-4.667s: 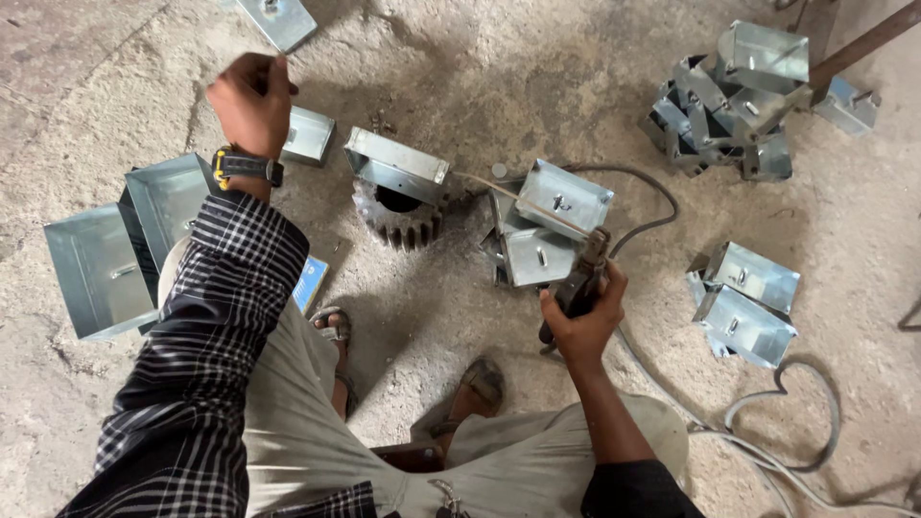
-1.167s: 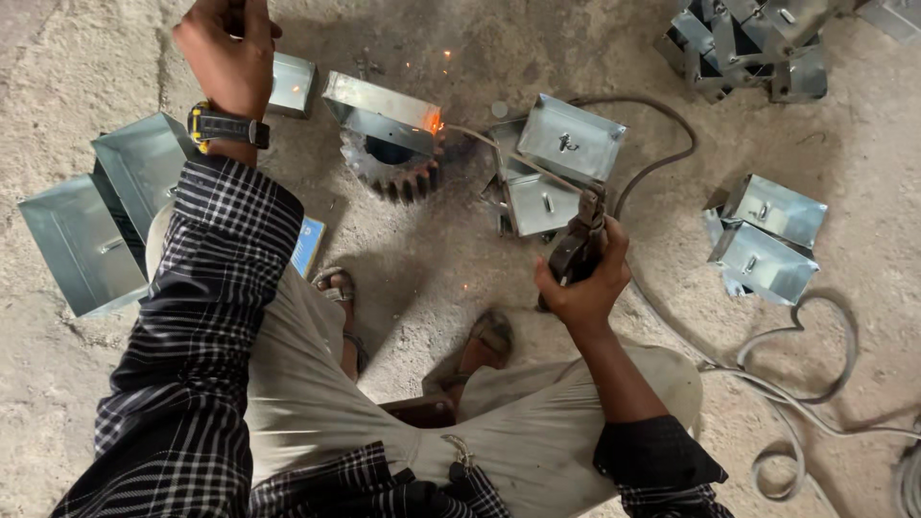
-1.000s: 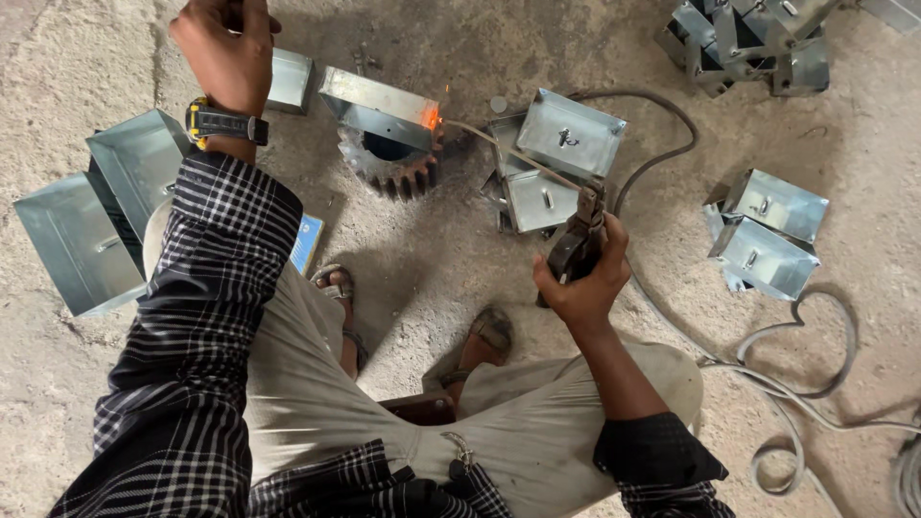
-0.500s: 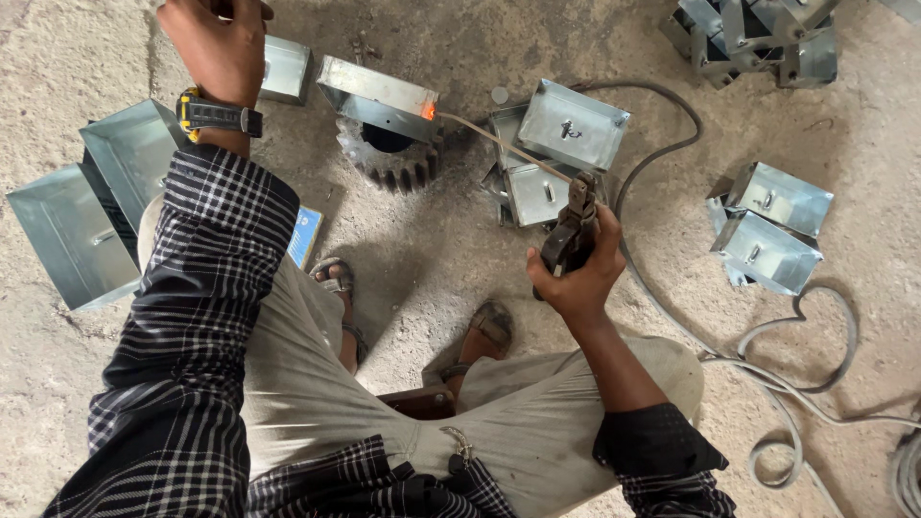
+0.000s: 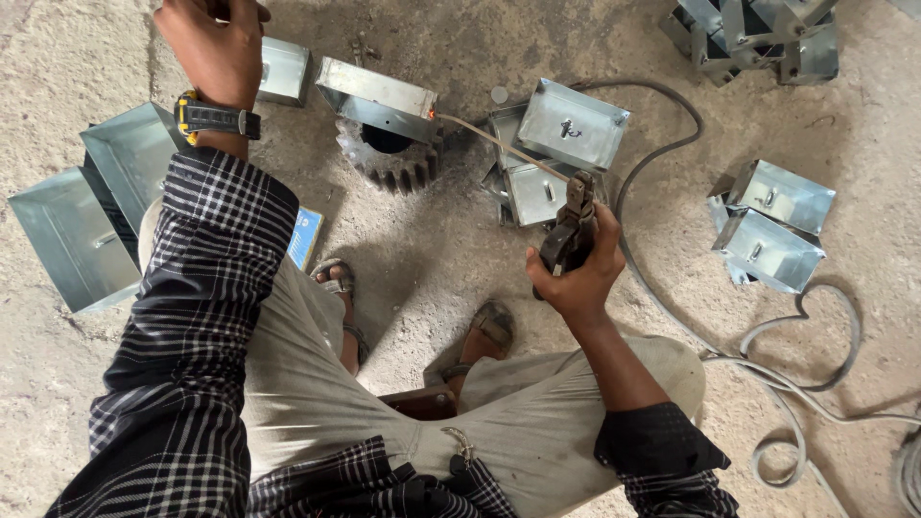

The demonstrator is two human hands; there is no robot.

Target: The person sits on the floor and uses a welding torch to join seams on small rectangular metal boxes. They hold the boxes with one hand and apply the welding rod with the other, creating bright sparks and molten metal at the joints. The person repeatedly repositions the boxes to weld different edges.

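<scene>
Right hand clenched on electrode holder, rod tip glowing at box propped on gear; left hand raised at floor's far edge, grip hidden.

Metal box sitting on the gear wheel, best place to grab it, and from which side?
Probably the left end of the metal box, away from the glowing rod tip at its right corner. Come from the top left, where the left hand is raised, pinching its long side walls. It rests across the gear wheel, and the right hand holds the electrode holder.
</scene>
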